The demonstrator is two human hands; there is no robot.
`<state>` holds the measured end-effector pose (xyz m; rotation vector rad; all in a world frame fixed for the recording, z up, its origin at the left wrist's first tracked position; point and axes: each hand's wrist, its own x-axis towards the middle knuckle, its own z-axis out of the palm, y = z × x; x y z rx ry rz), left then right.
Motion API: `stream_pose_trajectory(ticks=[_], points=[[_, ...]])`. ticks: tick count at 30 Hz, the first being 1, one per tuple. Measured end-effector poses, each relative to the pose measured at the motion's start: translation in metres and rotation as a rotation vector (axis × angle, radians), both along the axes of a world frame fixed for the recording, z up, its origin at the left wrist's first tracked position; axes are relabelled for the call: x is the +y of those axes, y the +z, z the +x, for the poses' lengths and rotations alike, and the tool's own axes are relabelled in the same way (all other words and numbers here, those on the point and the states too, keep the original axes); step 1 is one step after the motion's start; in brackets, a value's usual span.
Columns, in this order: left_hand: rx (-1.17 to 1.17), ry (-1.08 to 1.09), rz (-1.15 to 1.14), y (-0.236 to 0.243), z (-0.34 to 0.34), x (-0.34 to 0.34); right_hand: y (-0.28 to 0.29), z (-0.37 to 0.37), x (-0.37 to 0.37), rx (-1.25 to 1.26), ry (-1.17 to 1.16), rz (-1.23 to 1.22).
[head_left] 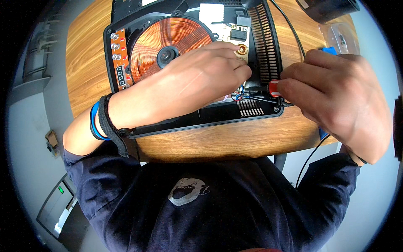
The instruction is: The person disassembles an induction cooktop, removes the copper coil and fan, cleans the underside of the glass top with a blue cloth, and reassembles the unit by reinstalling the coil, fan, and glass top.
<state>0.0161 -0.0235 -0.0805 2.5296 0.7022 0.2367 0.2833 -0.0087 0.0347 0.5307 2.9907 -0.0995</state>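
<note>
An opened induction cooker point(193, 116) lies before me, its flat copper coil point(145, 50) exposed. My left hand point(210, 69) reaches across the coil to the circuit board point(228, 35). Its fingers bend down over the board beside a small ring-shaped copper inductor point(242, 49); the fingertips are partly hidden, and I cannot make out what they grip. A screwdriver with a red handle point(273, 89) is in the closed fingers of my right hand point(336, 88). Its dark shaft points left toward thin coloured wires point(240, 96) at the housing's near right corner.
An orange display board point(120, 59) sits at the housing's left side. Vent slots point(266, 42) run along the right. Beyond are a black cable point(289, 25), a clear plastic tray point(344, 35) with small parts and a dark container point(329, 9). The wooden table's point(210, 145) edge is near my body.
</note>
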Motion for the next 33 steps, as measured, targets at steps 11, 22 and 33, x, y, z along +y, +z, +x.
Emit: stream_pose_trajectory(ticks=[11, 22, 33], points=[[0.031, 0.005, 0.022, 0.0024, 0.0015, -0.0017, 0.0077, -0.0028, -0.0054, -0.102, -0.013, 0.006], [-0.026, -0.013, 0.032, 0.0001, 0.0007, -0.0003, 0.0073, -0.0011, -0.006, -0.088, -0.02, 0.005], [-0.011, -0.004, 0.033, -0.0006, 0.0016, -0.0011, 0.0064, -0.0056, -0.0079, -0.005, -0.032, 0.007]])
